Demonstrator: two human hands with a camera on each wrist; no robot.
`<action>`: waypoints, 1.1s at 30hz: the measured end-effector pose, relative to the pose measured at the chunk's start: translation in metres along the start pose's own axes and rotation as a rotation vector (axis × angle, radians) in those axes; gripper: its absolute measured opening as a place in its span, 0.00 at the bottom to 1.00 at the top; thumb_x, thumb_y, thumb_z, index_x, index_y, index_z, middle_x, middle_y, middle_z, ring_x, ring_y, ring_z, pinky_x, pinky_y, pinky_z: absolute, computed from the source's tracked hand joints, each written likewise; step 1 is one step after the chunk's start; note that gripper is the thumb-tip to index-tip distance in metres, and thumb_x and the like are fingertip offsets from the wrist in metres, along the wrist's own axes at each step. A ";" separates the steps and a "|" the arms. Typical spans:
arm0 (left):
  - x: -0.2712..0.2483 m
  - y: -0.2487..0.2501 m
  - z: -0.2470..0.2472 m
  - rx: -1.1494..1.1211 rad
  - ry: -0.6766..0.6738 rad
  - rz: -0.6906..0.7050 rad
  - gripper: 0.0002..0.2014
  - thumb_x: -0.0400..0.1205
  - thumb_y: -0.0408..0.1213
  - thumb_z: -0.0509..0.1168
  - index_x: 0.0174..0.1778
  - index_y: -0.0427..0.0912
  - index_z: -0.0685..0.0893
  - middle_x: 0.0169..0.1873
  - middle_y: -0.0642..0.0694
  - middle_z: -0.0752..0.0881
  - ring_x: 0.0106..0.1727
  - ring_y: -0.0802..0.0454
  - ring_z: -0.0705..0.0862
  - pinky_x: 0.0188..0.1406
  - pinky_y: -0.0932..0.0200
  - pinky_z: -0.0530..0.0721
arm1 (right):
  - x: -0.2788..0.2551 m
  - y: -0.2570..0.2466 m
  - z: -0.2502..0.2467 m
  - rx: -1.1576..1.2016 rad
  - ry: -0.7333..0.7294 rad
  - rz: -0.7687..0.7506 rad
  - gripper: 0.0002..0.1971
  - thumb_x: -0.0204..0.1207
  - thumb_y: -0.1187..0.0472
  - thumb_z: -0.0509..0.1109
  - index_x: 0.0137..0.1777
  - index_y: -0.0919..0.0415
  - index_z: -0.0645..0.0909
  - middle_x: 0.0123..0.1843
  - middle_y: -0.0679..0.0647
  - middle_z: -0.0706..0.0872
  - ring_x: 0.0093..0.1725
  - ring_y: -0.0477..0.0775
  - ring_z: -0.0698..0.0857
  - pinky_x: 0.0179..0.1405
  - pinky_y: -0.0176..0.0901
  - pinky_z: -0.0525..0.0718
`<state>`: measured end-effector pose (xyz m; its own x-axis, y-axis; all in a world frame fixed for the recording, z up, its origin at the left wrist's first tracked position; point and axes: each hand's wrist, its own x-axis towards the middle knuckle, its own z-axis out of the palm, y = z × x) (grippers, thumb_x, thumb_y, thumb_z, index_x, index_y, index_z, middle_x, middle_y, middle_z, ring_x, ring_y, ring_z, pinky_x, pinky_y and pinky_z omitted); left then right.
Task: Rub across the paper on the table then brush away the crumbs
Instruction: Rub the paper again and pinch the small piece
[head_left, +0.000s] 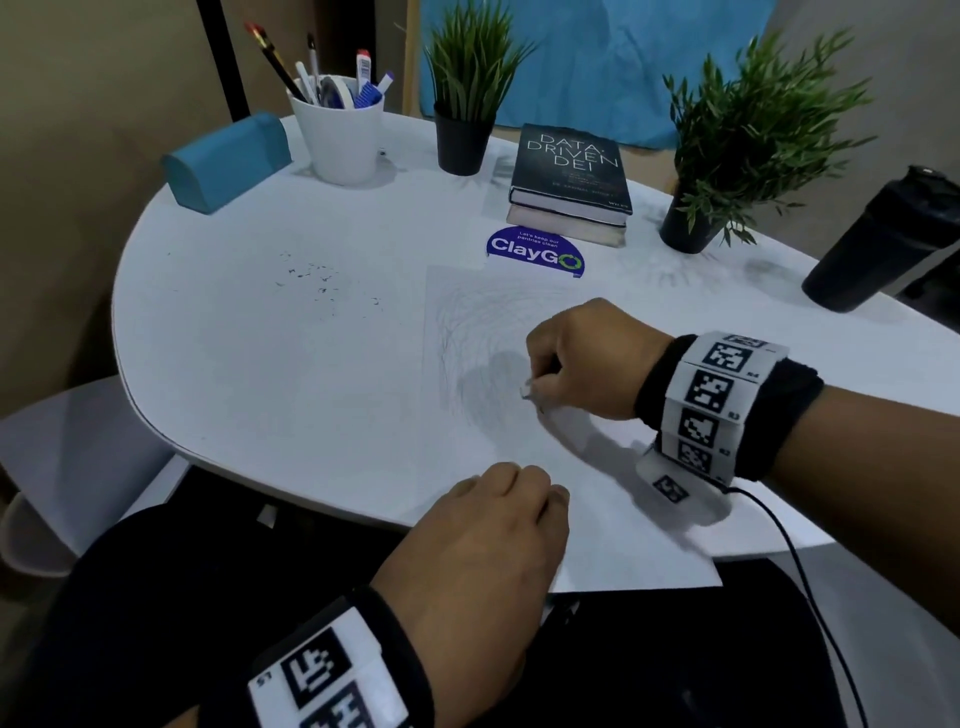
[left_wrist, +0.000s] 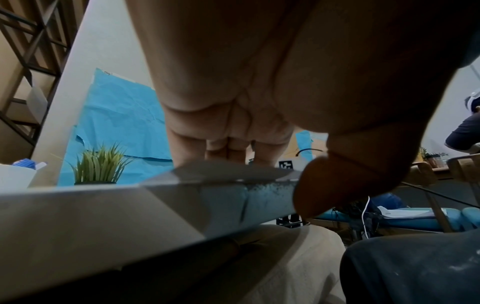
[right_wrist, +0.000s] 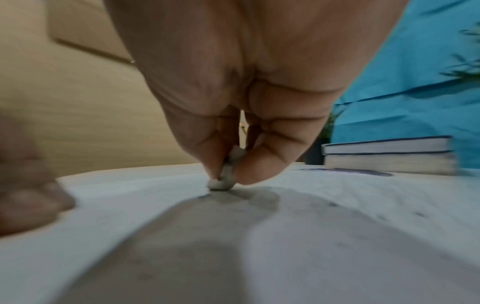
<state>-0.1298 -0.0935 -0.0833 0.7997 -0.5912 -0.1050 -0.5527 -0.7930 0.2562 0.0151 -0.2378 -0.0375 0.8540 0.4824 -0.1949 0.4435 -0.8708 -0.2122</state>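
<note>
A white sheet of paper (head_left: 519, 312) with grey pencil shading lies on the round white table (head_left: 260, 389). My right hand (head_left: 535, 387) pinches a small grey-white eraser (head_left: 526, 389) between thumb and fingertips. The right wrist view shows the eraser (right_wrist: 223, 181) touching the paper (right_wrist: 337, 226) at a shaded patch. My left hand (head_left: 519, 483) rests on the sheet's near left part by the table's front edge, fingertips (left_wrist: 233, 150) down on the paper (left_wrist: 221, 170). Dark crumbs (head_left: 317, 283) are scattered on the table left of the sheet.
At the back stand a white cup of pens (head_left: 340, 137), a blue case (head_left: 228, 158), two potted plants (head_left: 465, 104) (head_left: 727, 156) and stacked books (head_left: 569, 182). A ClayGo sticker (head_left: 535, 252) lies above the sheet. A black bottle (head_left: 883, 244) stands far right.
</note>
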 end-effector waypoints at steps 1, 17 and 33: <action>0.000 -0.001 0.000 -0.005 -0.006 0.007 0.38 0.66 0.40 0.37 0.66 0.39 0.82 0.50 0.46 0.79 0.48 0.48 0.78 0.41 0.54 0.83 | -0.002 -0.004 0.001 0.007 -0.008 -0.033 0.07 0.70 0.57 0.77 0.34 0.57 0.85 0.34 0.47 0.87 0.36 0.46 0.80 0.38 0.43 0.80; -0.010 -0.010 -0.011 0.030 -0.017 -0.063 0.36 0.65 0.39 0.63 0.74 0.40 0.73 0.57 0.47 0.75 0.56 0.48 0.76 0.48 0.50 0.84 | -0.003 -0.001 0.006 0.059 -0.038 -0.017 0.09 0.71 0.55 0.78 0.32 0.55 0.84 0.31 0.44 0.86 0.33 0.41 0.81 0.34 0.37 0.77; -0.012 -0.016 0.006 0.022 0.135 -0.091 0.33 0.65 0.31 0.38 0.56 0.40 0.83 0.44 0.46 0.78 0.42 0.48 0.76 0.35 0.51 0.83 | 0.003 -0.023 -0.001 -0.027 -0.037 -0.070 0.08 0.71 0.56 0.78 0.34 0.55 0.84 0.32 0.44 0.85 0.36 0.45 0.82 0.36 0.39 0.79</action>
<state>-0.1322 -0.0744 -0.0923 0.8701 -0.4928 0.0039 -0.4803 -0.8462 0.2307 0.0080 -0.2165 -0.0328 0.8099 0.5453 -0.2161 0.5098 -0.8366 -0.2004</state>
